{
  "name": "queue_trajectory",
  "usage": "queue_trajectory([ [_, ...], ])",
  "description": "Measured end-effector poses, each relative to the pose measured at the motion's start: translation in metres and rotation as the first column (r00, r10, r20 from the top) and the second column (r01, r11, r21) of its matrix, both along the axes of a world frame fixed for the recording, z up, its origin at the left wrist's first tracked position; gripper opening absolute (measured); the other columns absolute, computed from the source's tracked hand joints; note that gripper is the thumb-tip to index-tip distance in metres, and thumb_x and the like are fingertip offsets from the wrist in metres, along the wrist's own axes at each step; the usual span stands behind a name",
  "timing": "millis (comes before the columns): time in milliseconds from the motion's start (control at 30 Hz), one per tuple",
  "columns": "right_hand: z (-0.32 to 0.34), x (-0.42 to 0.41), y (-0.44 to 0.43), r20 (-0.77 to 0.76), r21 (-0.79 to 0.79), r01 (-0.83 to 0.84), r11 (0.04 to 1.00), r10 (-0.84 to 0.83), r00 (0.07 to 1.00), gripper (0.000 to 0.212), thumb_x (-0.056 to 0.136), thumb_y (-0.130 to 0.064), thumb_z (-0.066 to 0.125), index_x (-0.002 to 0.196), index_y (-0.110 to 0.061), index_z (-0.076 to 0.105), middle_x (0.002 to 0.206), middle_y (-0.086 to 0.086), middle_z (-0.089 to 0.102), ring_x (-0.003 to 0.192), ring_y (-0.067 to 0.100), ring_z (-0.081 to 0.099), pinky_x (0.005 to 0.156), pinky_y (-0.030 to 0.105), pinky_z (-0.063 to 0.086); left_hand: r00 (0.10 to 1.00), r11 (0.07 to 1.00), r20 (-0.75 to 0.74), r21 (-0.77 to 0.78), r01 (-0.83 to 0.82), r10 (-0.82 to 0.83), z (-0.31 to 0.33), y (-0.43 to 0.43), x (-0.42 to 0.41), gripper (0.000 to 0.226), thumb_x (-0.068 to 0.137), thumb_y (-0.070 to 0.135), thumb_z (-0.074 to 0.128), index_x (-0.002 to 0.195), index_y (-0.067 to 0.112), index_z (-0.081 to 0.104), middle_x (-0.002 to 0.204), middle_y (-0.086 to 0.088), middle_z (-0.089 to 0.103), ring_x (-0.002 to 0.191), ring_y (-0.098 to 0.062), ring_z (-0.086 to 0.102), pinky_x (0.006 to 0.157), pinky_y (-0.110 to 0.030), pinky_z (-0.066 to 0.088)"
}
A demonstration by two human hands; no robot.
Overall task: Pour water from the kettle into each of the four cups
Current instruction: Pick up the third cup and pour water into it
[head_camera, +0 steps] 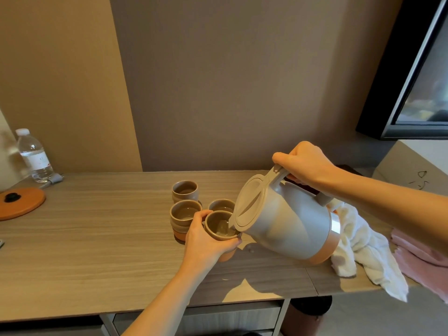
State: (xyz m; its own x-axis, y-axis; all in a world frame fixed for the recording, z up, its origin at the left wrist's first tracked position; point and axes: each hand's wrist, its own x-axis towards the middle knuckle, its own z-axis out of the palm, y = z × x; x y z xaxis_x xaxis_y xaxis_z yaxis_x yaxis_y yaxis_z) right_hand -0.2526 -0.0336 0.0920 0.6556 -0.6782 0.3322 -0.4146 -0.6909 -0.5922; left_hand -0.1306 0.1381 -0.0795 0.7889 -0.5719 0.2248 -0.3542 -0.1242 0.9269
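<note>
Fingers [236, 241] of the left hand [203, 241] are curled round the nearest cup [221, 226], a small grey-brown ceramic cup with an orange unglazed foot, with the thumb laid against its left rim; whether the foot is resting on the table cannot be told. Clear water is seen glinting inside this cup. The right hand [305, 163] is closed round the handle [278, 177] of the kettle [291, 226], a grey plastic electric kettle with a flat beige lid [249, 204], a silver band and an orange base ring. The kettle is held above the table [97, 251], a long wood-grain desk top, and is tipped to the left so that its spout [231, 223] is set over the rim of the nearest cup; the lid is closed. Three more cups of the same kind are stood upright just behind: the back cup [185, 190], the left cup [185, 214] beside the left thumb, and the right cup [221, 205], partly hidden by the lid. A pale sheen is seen in the left cup, but water cannot be confirmed in these three. At the far left a clear plastic bottle [34, 156] with a white cap is stood near an orange disc [19, 202] with a black middle. A white towel [363, 251] and a pink cloth [419, 251] are lain crumpled at the right edge, behind the kettle
</note>
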Motion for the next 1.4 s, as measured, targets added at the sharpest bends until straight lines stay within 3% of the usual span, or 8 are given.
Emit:
queue_trajectory([
  [133, 0.0, -0.005, 0.001, 0.058, 0.137, 0.022, 0.99, -0.03, 0.998, 0.041, 0.079, -0.031, 0.057, 0.047, -0.006, 0.052, 0.043, 0.005, 0.046, 0.042, 0.016, 0.041, 0.055, 0.031, 0.04, 1.0, 1.0, -0.001, -0.01, -0.006, 0.006, 0.004, 0.0, 0.0, 0.087, 0.048, 0.038, 0.096, 0.119, 0.031, 0.046, 0.109, 0.016, 0.058, 0.105, -0.011, 0.056, 0.086, -0.026, 0.051],
  [267, 0.001, -0.013, 0.0, 0.143, 0.306, 0.05, 0.951, -0.098, 0.985, 0.038, 0.082, -0.025, 0.058, 0.049, -0.007, 0.051, 0.034, -0.005, 0.043, 0.026, 0.005, 0.038, 0.042, 0.02, 0.034, 1.0, 0.999, -0.004, -0.038, -0.015, 0.015, 0.012, -0.001, 0.002, 0.084, 0.05, 0.037, 0.095, 0.119, 0.031, 0.047, 0.11, 0.014, 0.059, 0.104, -0.011, 0.057, 0.084, -0.025, 0.05],
  [500, 0.004, -0.029, 0.001, 0.299, 0.479, -0.003, 0.878, -0.16, 0.941, 0.029, 0.085, -0.024, 0.057, 0.063, -0.006, 0.052, 0.047, 0.003, 0.041, 0.036, 0.008, 0.034, 0.04, 0.018, 0.033, 1.0, 0.999, -0.006, -0.039, -0.025, 0.024, 0.032, -0.005, 0.01, 0.084, 0.052, 0.029, 0.095, 0.12, 0.033, 0.046, 0.11, 0.014, 0.058, 0.106, -0.011, 0.054, 0.086, -0.027, 0.049],
  [633, 0.006, -0.034, -0.001, 0.369, 0.559, -0.026, 0.829, -0.22, 0.903, 0.031, 0.087, -0.025, 0.056, 0.062, -0.007, 0.054, 0.038, -0.003, 0.043, 0.033, 0.007, 0.035, 0.044, 0.02, 0.031, 1.0, 0.998, -0.015, -0.053, -0.024, 0.024, 0.05, -0.009, 0.014, 0.083, 0.053, 0.028, 0.095, 0.122, 0.028, 0.048, 0.105, 0.017, 0.056, 0.103, -0.01, 0.053, 0.084, -0.032, 0.05],
  [833, 0.002, -0.041, -0.011, 0.457, 0.646, -0.07, 0.76, -0.311, 0.833, 0.027, 0.089, -0.028, 0.056, 0.07, -0.01, 0.062, 0.045, -0.002, 0.05, 0.037, 0.006, 0.038, 0.041, 0.016, 0.033, 0.999, 0.995, 0.006, -0.09, -0.037, 0.037, 0.067, -0.024, 0.028, 0.081, 0.053, 0.03, 0.095, 0.12, 0.027, 0.05, 0.11, 0.01, 0.059, 0.107, -0.013, 0.056, 0.081, -0.027, 0.049],
  [933, -0.003, -0.042, -0.018, 0.49, 0.667, -0.088, 0.74, -0.347, 0.799, 0.025, 0.089, -0.027, 0.056, 0.073, -0.01, 0.062, 0.054, 0.001, 0.051, 0.04, 0.007, 0.039, 0.038, 0.014, 0.032, 1.0, 0.996, 0.013, -0.087, -0.026, 0.027, 0.075, -0.034, 0.037, 0.089, 0.054, 0.031, 0.094, 0.13, 0.026, 0.047, 0.114, 0.011, 0.057, 0.111, -0.013, 0.054, 0.086, -0.03, 0.052],
  [1100, -0.011, -0.042, -0.033, 0.544, 0.68, -0.126, 0.723, -0.382, 0.747, 0.024, 0.089, -0.025, 0.056, 0.072, -0.009, 0.062, 0.042, -0.004, 0.05, 0.034, 0.005, 0.037, 0.036, 0.013, 0.031, 0.999, 1.0, 0.044, -0.016, -0.01, 0.011, 0.081, -0.055, 0.054, 0.107, 0.059, 0.033, 0.092, 0.147, 0.026, 0.032, 0.14, 0.001, 0.046, 0.128, -0.02, 0.044, 0.102, -0.043, 0.047],
  [1400, -0.035, -0.04, -0.062, 0.534, 0.695, -0.104, 0.712, -0.413, 0.738, 0.027, 0.089, -0.024, 0.056, 0.067, -0.009, 0.061, 0.042, -0.003, 0.05, 0.034, 0.006, 0.037, 0.037, 0.014, 0.032, 0.999, 0.995, 0.034, 0.089, -0.038, 0.035, 0.074, -0.107, 0.087, 0.099, 0.068, 0.032, 0.087, 0.148, 0.025, 0.031, 0.147, -0.003, 0.04, 0.131, -0.026, 0.042, 0.1, -0.041, 0.044],
])
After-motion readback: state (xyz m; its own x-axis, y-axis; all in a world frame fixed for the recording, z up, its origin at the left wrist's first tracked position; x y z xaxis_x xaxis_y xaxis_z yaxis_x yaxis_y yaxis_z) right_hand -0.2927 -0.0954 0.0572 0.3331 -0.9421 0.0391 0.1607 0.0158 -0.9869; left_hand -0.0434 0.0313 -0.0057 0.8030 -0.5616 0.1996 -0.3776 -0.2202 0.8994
